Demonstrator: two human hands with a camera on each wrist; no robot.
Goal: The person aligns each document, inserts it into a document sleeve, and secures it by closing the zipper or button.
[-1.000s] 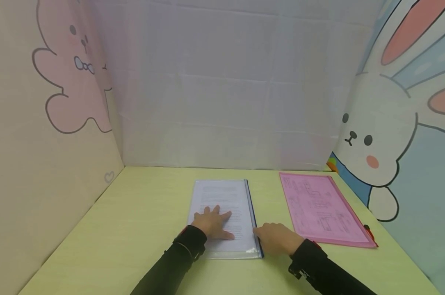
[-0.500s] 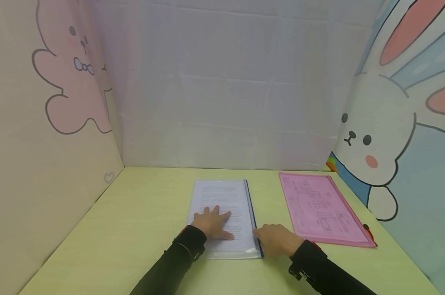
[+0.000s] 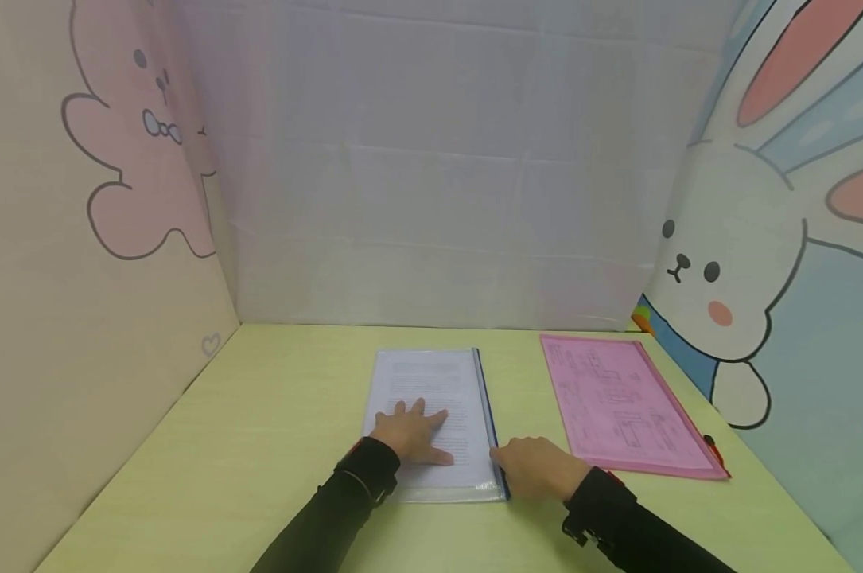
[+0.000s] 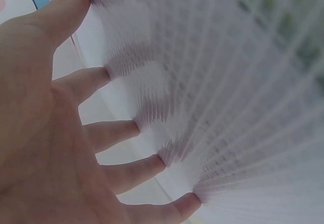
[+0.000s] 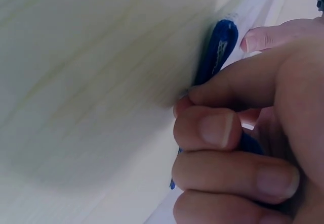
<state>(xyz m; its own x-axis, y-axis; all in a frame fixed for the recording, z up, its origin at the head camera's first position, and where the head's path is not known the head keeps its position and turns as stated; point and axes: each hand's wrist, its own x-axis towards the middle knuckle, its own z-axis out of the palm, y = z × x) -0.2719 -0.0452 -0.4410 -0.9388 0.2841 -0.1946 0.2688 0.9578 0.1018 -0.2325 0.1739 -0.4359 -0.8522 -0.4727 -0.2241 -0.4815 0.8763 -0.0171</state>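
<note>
A clear document pouch with printed white sheets inside lies flat on the table, a blue zipper edge running down its right side. My left hand rests on its lower half with fingers spread. From the palm side, the left wrist view shows those fingertips touching the ribbed, see-through surface. Near the lower right corner, my right hand pinches at the zipper edge with curled fingers. In the right wrist view the blue end pokes out past thumb and forefinger; what lies between the fingertips is mostly hidden.
A pink pouch with drawings showing through lies to the right, a small red and black piece at its lower right. Pale yellow tabletop extends left. Cloth walls with a rabbit picture enclose the back and sides.
My right hand has slid very slightly down along the zipper edge, toward me. The left hand and both pouches have stayed in place.
</note>
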